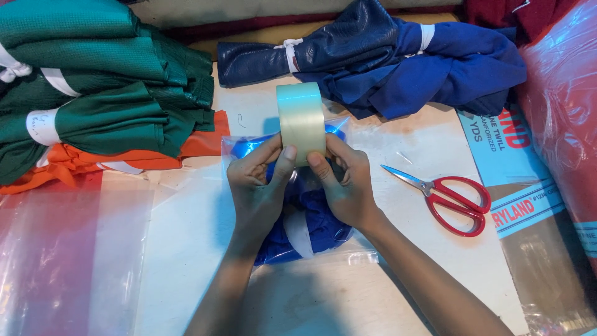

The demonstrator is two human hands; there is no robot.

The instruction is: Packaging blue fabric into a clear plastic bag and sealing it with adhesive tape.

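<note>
Seen from the head camera, a roll of clear, pale-green-tinted packing tape (301, 122) stands on edge above a clear plastic bag of folded blue cloth (305, 214) on the white bench (186, 249). The left hand (256, 186) and right hand (345, 183) pinch the roll from both sides, thumbs pressed to its face. Finding the tape's loose end likely calls for a thumbnail worked slowly around the band. Both wrists angle inward, forearms converging. Red-handled scissors (451, 200) lie right of the bag.
</note>
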